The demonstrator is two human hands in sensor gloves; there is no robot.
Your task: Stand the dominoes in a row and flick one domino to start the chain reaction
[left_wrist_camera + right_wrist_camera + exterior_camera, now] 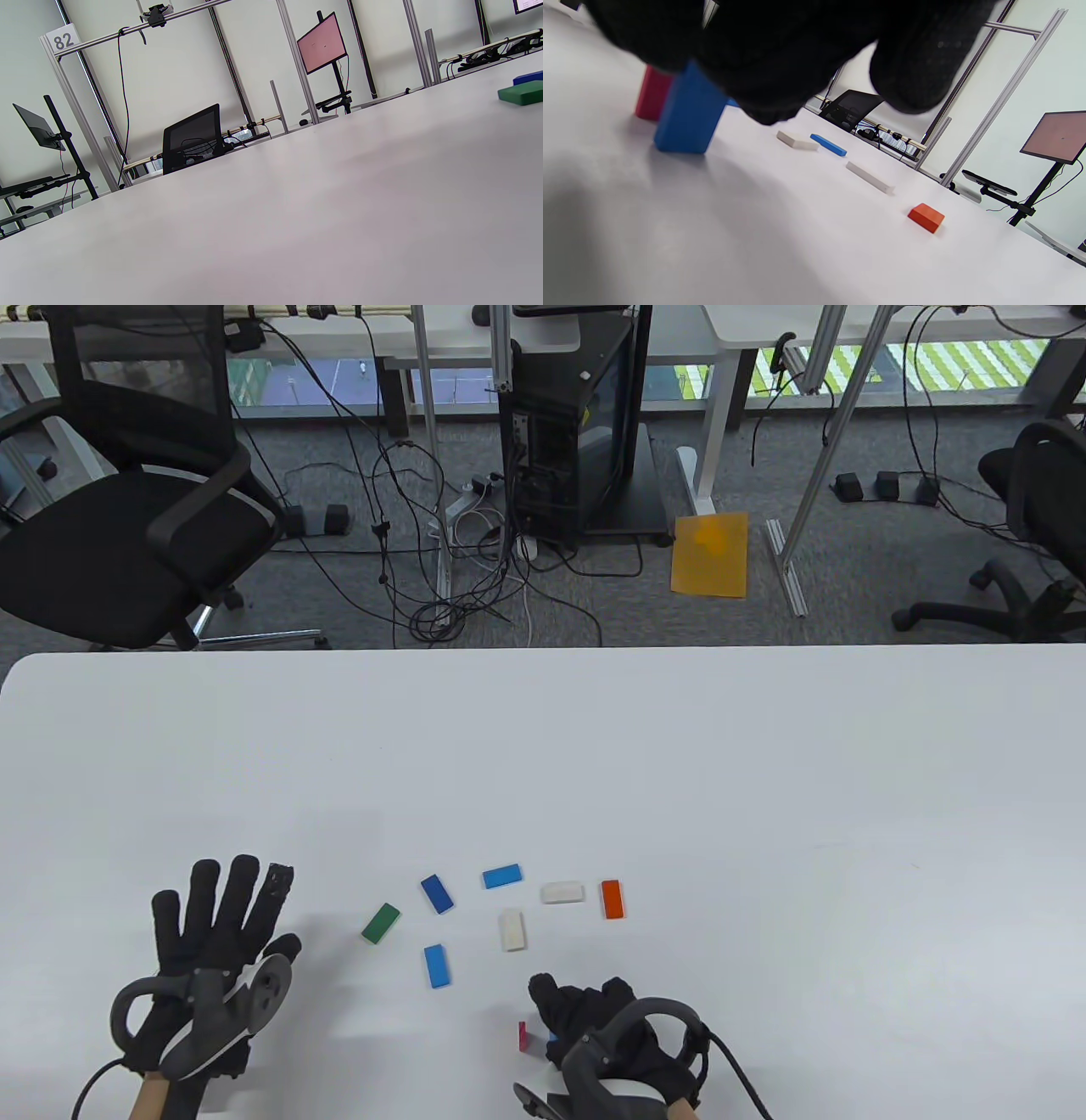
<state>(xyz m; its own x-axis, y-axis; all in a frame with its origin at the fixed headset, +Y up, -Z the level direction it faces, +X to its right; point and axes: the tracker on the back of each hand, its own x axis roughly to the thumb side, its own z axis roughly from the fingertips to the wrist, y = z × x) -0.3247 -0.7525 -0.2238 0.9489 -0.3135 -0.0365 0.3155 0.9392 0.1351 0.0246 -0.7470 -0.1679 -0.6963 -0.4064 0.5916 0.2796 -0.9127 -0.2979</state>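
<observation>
My right hand is curled near the table's front edge. Its fingers grip the top of a blue domino standing upright. A red domino stands upright just left of it, also seen behind the blue one as the red domino. Several dominoes lie flat farther out: green, dark blue, light blue, two white, orange-red and blue. My left hand rests flat with fingers spread, left of the green one, holding nothing.
The white table stretches wide beyond and to the right of the dominoes. The left wrist view shows the green domino and the dark blue one at its right edge. Office chairs, cables and a computer stand lie past the far edge.
</observation>
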